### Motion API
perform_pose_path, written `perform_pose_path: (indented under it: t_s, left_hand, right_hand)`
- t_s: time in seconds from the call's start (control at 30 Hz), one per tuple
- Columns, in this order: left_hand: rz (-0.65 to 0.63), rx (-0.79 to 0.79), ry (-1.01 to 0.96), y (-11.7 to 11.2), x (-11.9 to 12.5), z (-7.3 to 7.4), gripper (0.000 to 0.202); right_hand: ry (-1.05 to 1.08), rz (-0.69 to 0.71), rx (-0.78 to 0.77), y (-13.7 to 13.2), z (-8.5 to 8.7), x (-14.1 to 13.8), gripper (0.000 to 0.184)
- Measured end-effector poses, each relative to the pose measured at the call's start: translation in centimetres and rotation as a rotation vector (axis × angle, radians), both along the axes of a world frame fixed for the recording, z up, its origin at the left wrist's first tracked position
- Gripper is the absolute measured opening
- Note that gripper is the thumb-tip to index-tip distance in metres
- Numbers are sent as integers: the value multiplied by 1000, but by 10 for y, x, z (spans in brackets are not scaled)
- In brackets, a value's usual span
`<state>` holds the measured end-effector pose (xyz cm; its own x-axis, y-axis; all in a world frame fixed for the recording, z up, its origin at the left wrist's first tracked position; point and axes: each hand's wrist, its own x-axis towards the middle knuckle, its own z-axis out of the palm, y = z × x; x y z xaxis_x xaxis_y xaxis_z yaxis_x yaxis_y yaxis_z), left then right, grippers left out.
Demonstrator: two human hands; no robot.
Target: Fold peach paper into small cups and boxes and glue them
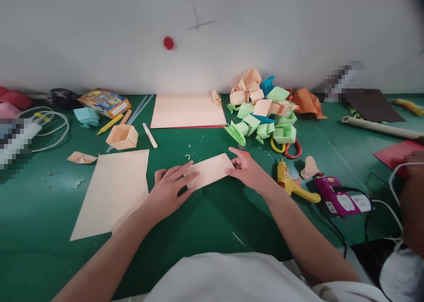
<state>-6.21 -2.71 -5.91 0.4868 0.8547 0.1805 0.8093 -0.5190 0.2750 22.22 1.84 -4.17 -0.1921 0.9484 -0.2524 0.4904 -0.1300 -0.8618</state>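
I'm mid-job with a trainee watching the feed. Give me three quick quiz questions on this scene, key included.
1. Which is nearer the yellow glue gun: the left hand or the right hand?
2. True or false: the open paper box is farther left than both hands.
3. Which of these do both hands touch?
A) the purple device
B) the small pale paper piece
C) the scissors

Key:
1. The right hand
2. True
3. B
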Motion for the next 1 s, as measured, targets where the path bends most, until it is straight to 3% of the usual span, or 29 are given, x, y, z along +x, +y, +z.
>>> perform_pose_path:
  t_s: [0.13,0.33,0.47,0.6,0.67,0.83,0.9,1.0]
  left_hand:
    - [22,-15,13,0,1,0,42]
    - [144,-15,-32,1,4,-1,60]
    - [167,48,-136,1,2,1,61]
    - [132,169,-290,-2,1,9,36]
    - [88,193,-381,-2,-1,12,25]
    - [-1,127,-563,0,-5,15,18]
    - [-18,143,-553,1,-5,15,20]
    - [42,291,-426,2,-3,16,27]
  right_hand:
    - [-36,21,64,-1,-2,-1,77]
    - [-95,-6,328,-7,1,-12,65]
    - [99,-9,367,-5,-10,-13,76]
    - [377,-53,352,0,-22,-13,85]
    - [410,-33,341,0,-23,-13,76]
    - [375,172,425,-8,-14,-14,28]
    - [359,181,467,-13,-9,-16,19]
    - [205,166,652,-19,-5,-19,13]
